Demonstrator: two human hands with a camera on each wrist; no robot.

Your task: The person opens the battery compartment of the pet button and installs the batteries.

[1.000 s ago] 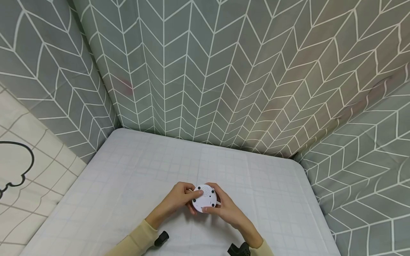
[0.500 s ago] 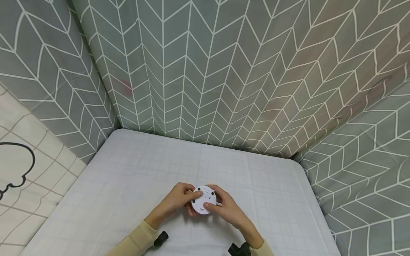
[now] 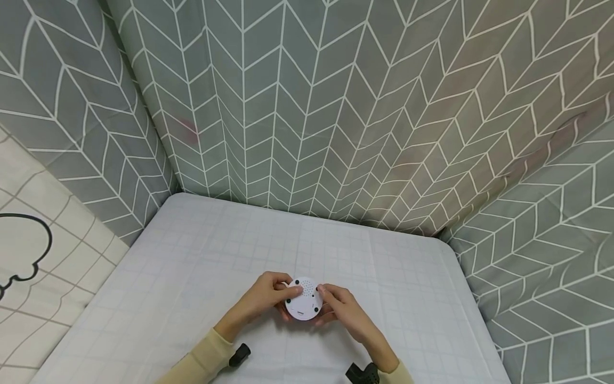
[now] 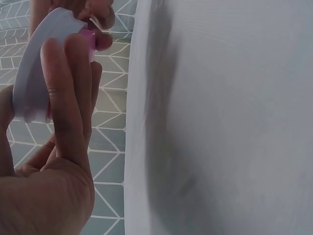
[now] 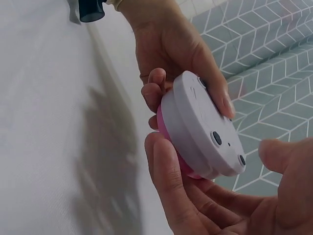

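Note:
A round white device (image 3: 301, 305) with a speaker grille, a small slot and several black rubber feet is held face-down above the table, its flat underside turned up. Pink shows on its other side (image 5: 164, 122) in the right wrist view. My left hand (image 3: 264, 294) grips its left edge, thumb on the grille and fingers underneath. At the right edge is my right hand (image 3: 344, 309), its fingers curved under the pink side. The right thumb (image 5: 276, 154) stands slightly off the casing in the right wrist view. The device's pink face is mostly hidden.
A white cloth covers the table (image 3: 230, 234). Patterned grey-green curtains (image 3: 307, 106) rise at its back and sides, with a pale checked cloth (image 3: 53, 266) on the left. Black wrist cameras (image 3: 240, 355) sit below the hands.
My right thumb has moved from the lower part of the underside to the right rim, and the right fingers have shifted lower. The device has turned a little; the left hand keeps its hold.

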